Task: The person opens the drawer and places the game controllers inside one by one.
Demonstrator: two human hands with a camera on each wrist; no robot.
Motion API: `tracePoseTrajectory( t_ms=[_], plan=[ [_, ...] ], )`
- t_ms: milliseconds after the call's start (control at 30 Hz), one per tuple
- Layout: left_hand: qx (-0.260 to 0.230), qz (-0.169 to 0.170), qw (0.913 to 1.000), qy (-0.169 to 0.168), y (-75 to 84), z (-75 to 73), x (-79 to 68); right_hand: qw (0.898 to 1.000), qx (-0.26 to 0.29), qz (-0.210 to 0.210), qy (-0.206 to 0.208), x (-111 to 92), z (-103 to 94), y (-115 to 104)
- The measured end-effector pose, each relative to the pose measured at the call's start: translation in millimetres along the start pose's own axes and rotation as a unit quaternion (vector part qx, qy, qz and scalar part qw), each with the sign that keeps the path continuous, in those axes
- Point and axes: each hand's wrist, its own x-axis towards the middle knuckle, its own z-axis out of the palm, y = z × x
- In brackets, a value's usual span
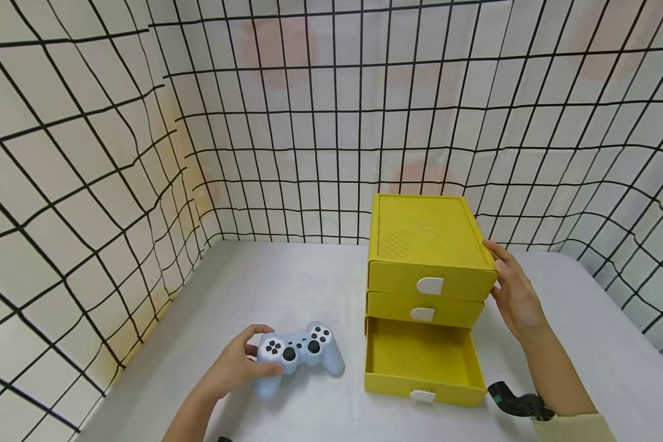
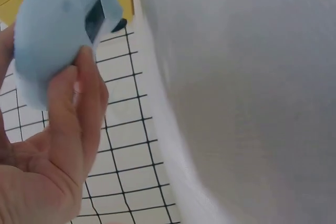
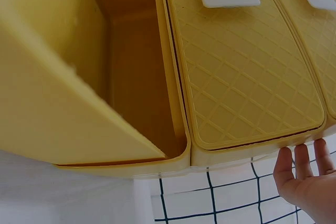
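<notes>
A light blue game controller (image 1: pixel 301 347) is gripped at its left side by my left hand (image 1: pixel 237 365), thumb on top and fingers around the grip. In the left wrist view the controller (image 2: pixel 58 35) shows its underside, raised off the white surface. A yellow three-drawer box (image 1: pixel 431 236) stands to the right, its bottom drawer (image 1: pixel 420 353) pulled out and with nothing in it. My right hand (image 1: pixel 516 291) rests with extended fingers against the right side of the box near the top. The right wrist view shows those fingertips (image 3: pixel 303 153) touching the box's side edge.
White tabs (image 1: pixel 430 285) serve as pulls on the drawer fronts. A white-covered table (image 1: pixel 287 276) lies beneath everything. White walls with a black grid (image 1: pixel 331 135) enclose it at the back and sides. A black wrist-camera mount (image 1: pixel 519 402) sits at my right wrist.
</notes>
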Motion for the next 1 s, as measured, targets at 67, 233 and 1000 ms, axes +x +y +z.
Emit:
tracePoseTrajectory(
  t_ms=[67, 233, 1000],
  plan=[
    [-0.019, 0.005, 0.9998, -0.011, 1.0, -0.6, -0.6, 1.000, 0.000, 0.000, 0.000, 0, 0.2, 0],
    [-0.091, 0.021, 0.9945, -0.049, 9.0, -2.8, -1.9, 1.000, 0.000, 0.003, 0.000, 0, 0.9, 0],
    [-0.146, 0.086, 0.9722, -0.162, 59.2, 48.8, 28.0, 1.000, 0.000, -0.001, 0.003, 0, -0.1, 1]
  ],
)
